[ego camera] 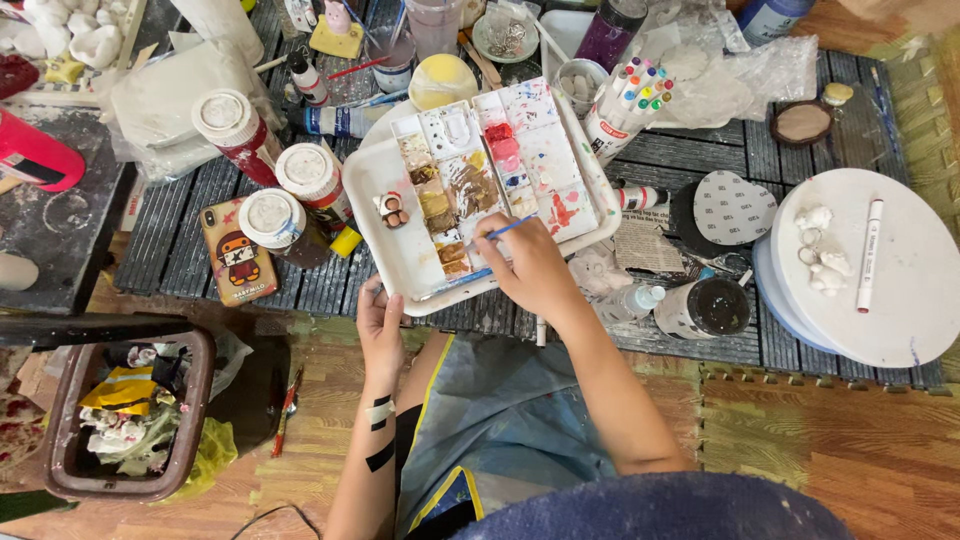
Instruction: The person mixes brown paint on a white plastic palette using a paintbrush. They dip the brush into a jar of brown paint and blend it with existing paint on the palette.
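Cluttered low worktable of dark slatted boards (pixel 700 150), set over a green and wood-patterned mat floor, seen from above by a seated person.

Right hand (pixel 530 268): fingers closed together on a thin blue-handled paintbrush (pixel 503 231), pinched like a pen. The brush tip rests at the brown paint wells in the middle of a white rectangular palette tray (pixel 385 200). Judgement: the step in hand is loading or mixing brown colour.

Left hand (pixel 380 325): fingers curled over the near edge of the tray, steadying it; the grip is on the rim only, thumb on top as far as can be told. A strip of tape shows on that wrist.

On the tray, left of the wells, lies a small painted figure (pixel 392 209) with brown and orange parts, apart from both hands. A second brush (pixel 452 285) lies along the tray's near edge.

Outward: three white-capped paint bottles (pixel 290 195) stand just left of the tray, beside a phone in a cartoon case (pixel 236 252). A cup of coloured markers (pixel 625 105) stands at the tray's far right corner. Farther right, a white round turntable (pixel 905 300) carries small white unpainted figures (pixel 820 250) and a white marker pen (pixel 868 255). A brown bin (pixel 195 400) of scraps sits on the floor at left.

Judgement: the next move calls for lifting the loaded tip clear and carrying it to the small figure without dripping, tray held level.
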